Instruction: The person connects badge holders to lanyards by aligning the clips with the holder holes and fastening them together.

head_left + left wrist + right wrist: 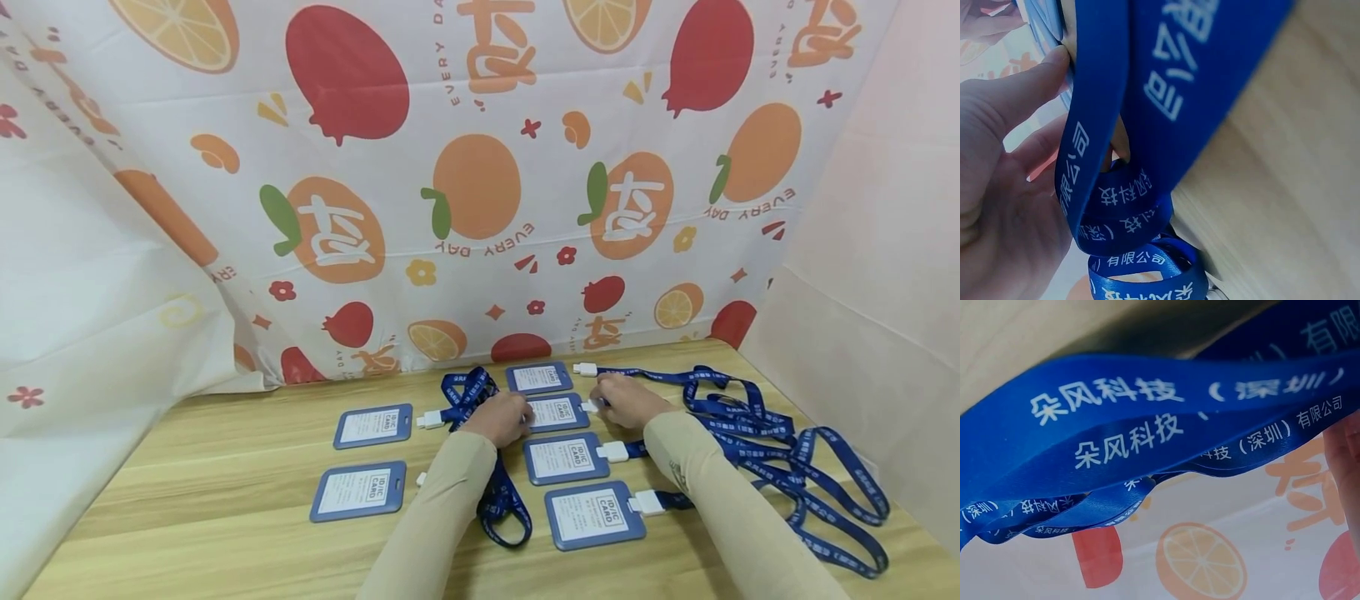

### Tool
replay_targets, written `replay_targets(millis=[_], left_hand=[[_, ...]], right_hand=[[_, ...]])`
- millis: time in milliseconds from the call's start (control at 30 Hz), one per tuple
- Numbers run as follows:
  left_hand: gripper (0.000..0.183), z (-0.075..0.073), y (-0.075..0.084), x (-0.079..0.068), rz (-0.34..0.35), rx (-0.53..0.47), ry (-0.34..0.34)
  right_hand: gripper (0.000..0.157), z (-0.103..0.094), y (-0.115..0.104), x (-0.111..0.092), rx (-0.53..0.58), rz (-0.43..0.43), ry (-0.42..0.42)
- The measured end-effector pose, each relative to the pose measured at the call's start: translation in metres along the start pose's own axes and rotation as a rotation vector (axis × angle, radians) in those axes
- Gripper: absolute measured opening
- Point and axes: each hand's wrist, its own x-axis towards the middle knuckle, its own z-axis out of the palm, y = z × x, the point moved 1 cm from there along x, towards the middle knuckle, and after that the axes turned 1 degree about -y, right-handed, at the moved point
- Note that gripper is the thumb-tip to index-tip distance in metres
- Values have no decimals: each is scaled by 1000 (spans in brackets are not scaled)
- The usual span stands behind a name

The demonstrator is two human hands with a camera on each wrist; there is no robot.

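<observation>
Your left hand (501, 417) pinches the badge holder (555, 412), right hand (632, 400) the white clip (590, 407); probably light, stiff, slick plastic, so grip by edges.

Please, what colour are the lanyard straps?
Blue straps, printed in white; clearest in the right wrist view.

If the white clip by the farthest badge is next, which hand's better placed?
Right, probably, once free: the right hand, at the next badge's clip, is close to the far clip; the left hand is farther, at that badge's left edge.
</observation>
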Motion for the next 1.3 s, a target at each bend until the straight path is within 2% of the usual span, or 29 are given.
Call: replay_targets(millis=[300, 567, 867, 1300], left_hand=[[18, -1, 2, 0, -7, -3, -1], [18, 0, 2, 0, -3, -10, 1], [17, 0, 0, 0, -7, -2, 1], [18, 0, 2, 0, -3, -16, 7]], right_hand=[[24, -2, -2, -1, 13, 40, -21], [22, 0, -1, 2, -10, 15, -26], [24, 0, -4, 3, 19, 61, -49], [23, -3, -4, 0, 11, 37, -28]])
